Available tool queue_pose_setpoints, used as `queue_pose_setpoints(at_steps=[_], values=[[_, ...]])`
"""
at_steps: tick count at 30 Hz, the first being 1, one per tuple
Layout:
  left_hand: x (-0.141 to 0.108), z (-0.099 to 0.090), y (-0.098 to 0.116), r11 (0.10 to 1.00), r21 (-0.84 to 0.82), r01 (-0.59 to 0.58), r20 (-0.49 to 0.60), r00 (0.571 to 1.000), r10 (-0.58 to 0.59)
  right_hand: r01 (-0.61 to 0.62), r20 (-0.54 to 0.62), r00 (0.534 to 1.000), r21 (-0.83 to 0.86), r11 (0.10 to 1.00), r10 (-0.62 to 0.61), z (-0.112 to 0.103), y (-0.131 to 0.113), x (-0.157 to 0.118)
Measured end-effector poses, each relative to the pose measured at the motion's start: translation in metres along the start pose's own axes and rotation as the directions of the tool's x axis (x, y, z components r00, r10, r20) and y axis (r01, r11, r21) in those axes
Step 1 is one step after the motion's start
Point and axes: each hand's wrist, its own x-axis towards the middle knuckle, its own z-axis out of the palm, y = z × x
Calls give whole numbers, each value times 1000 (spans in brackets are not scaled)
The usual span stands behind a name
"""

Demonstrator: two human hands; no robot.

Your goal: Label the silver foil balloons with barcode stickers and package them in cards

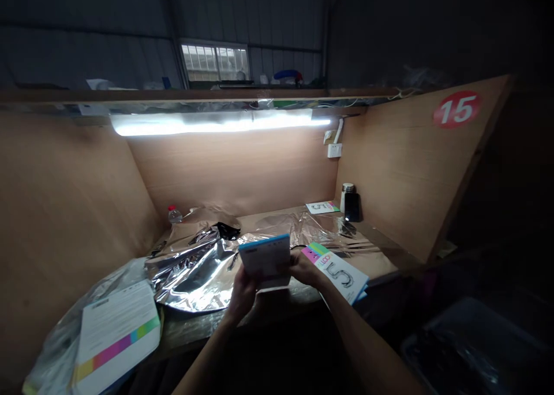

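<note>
A flat card packet with a blue top edge is held up in front of me, over the near part of the table. My left hand grips its lower left corner, and my right hand is closed on its right edge. Right beside my right hand lies a stack of white cards with a large "5" and coloured stripes. Silver foil sheet covers the table behind and left of the packet.
A stack of printed cards rests on clear plastic at the left. Toward the back are a red-capped bottle, another "5" card, a phone and a white bottle. Wooden panels enclose the sides.
</note>
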Motion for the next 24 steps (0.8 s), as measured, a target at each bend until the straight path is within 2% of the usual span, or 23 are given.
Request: queue_pose_setpoints(at_steps=[3, 4, 5, 7, 8, 9, 10, 11, 12, 13, 14, 15, 18, 21, 24], values=[[7, -20, 22, 996, 47, -71, -55, 996, 74, -35, -135, 990, 45, 998, 41, -11, -4, -10], [10, -29, 29, 988, 81, -128, -5, 992, 129, -85, -128, 987, 86, 993, 95, -14, -8, -13], [14, -38, 36, 970, 129, -205, 96, 976, 194, -148, -83, 984, 137, 979, 160, -15, -13, -15], [20, -52, 44, 897, 226, -381, 362, 887, 286, -261, 57, 965, 231, 937, 254, -12, -23, -17], [24, -57, 44, 859, 260, -441, 439, 846, 302, -276, 117, 960, 263, 925, 253, -9, -27, -16], [26, -59, 43, 848, 279, -450, 429, 849, 309, -249, 144, 966, 280, 927, 216, -4, -30, -14], [29, -60, 40, 882, 259, -393, 323, 896, 304, -184, 135, 979, 281, 942, 152, 1, -31, -10], [31, -59, 37, 933, 194, -302, 163, 948, 273, -110, 113, 990, 268, 957, 82, 5, -30, -6], [33, -57, 33, 973, 94, -212, 9, 977, 212, -41, 90, 996, 241, 970, 19, 9, -28, -2], [34, -53, 29, 991, -20, -131, -92, 987, 129, 16, 65, 997, 202, 979, -30, 12, -24, 3], [34, -49, 25, 991, -119, -57, -116, 992, 44, 53, 39, 997, 158, 986, -60, 14, -18, 7], [32, -43, 22, 984, -180, 8, -83, 996, -23, 70, 22, 997, 115, 991, -73, 15, -10, 10], [22, -23, 10, 968, -216, 131, 10, 991, -132, 63, 13, 998, 29, 998, -63, 14, 16, 11], [9, -6, -2, 957, -235, 172, -7, 984, -178, 52, -2, 999, -26, 998, -52, 11, 33, 6], [4, 0, -6, 942, -265, 206, 11, 977, -211, 50, -22, 998, -69, 996, -52, 10, 33, 2]])
